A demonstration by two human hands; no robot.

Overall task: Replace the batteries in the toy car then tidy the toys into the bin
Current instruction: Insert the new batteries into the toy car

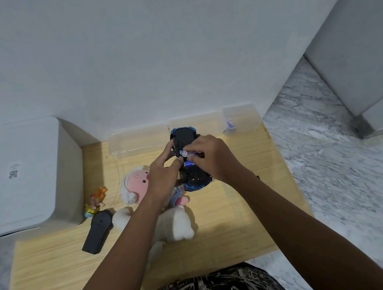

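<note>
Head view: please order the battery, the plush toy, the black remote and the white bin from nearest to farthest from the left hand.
1. Battery: right of the left hand, over the car.
2. Plush toy: just under the hand.
3. Black remote: lower left on the table.
4. White bin: far left.

toy car (184, 139): glossy blue and matt black plastic, under fingers | battery (188, 153): shiny metal end, between fingertips | plush toy (173, 224): fuzzy cloth | table (52, 259): matt wood grain
</note>
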